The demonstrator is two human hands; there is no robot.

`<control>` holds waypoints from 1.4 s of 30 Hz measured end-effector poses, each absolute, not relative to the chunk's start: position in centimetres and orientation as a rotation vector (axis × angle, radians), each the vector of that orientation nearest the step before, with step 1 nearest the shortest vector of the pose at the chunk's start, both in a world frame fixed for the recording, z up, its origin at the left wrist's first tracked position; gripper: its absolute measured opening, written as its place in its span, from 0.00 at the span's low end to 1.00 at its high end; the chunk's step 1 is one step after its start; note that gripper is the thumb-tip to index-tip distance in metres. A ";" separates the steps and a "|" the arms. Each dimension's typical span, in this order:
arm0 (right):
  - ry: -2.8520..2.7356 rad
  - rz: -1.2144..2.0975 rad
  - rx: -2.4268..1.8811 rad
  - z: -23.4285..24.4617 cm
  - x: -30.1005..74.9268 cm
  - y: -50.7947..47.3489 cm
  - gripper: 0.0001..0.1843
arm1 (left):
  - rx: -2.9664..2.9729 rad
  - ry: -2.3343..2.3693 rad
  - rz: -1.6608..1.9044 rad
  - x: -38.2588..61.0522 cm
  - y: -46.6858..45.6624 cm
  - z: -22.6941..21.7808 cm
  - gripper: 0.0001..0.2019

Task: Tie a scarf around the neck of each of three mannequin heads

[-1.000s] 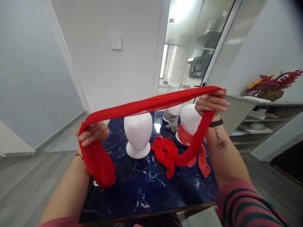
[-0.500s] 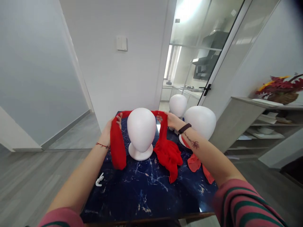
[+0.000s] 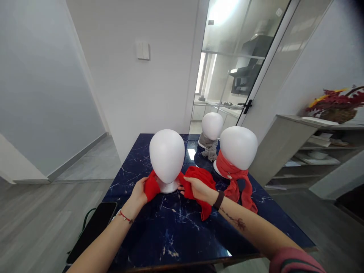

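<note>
A white mannequin head (image 3: 167, 155) stands upright on the dark blue marbled table (image 3: 148, 231). Behind its neck passes a red scarf (image 3: 202, 176), coming forward on both sides. At the left of the neck, my left hand (image 3: 140, 191) is closed on one end of the scarf. My right hand (image 3: 196, 188) grips the scarf at the right of the neck, its fingertips close to the head's base. The rest of the red cloth lies bunched on the table beyond my right hand. Cloth partly hides the fingers of both hands.
To the right, a second mannequin head (image 3: 239, 148) wears a knotted coral scarf (image 3: 231, 170). Farther back, a third head (image 3: 212, 126) wears a grey scarf (image 3: 209, 146). A black phone (image 3: 93, 229) lies at the table's left edge, partly behind my left forearm.
Both hands have come down and nearer with the red scarf, from behind the head to the sides of its neck. The scarf's hanging left end is now gathered in my left hand.
</note>
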State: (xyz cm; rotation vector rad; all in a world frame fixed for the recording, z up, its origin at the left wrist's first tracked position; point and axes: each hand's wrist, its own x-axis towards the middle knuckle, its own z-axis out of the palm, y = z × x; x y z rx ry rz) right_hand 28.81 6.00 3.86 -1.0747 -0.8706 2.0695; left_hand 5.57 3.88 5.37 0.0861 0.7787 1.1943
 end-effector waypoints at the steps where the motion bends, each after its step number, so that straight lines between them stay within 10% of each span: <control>1: -0.783 2.080 -1.081 3.6 28.1 5.6 0.10 | 0.098 0.818 1.190 5.9 3.4 5.3 0.12; 12: -0.498 1.960 -1.088 0.9 24.6 4.6 0.10 | 0.219 0.655 0.966 5.0 -1.8 6.9 0.19; 27: -0.625 1.954 -0.938 2.0 25.5 3.7 0.05 | 0.403 0.875 1.153 11.5 1.6 2.0 0.06; 42: -1.404 2.020 -0.880 5.8 29.4 -3.2 0.29 | 0.333 0.855 1.257 12.1 1.1 0.1 0.12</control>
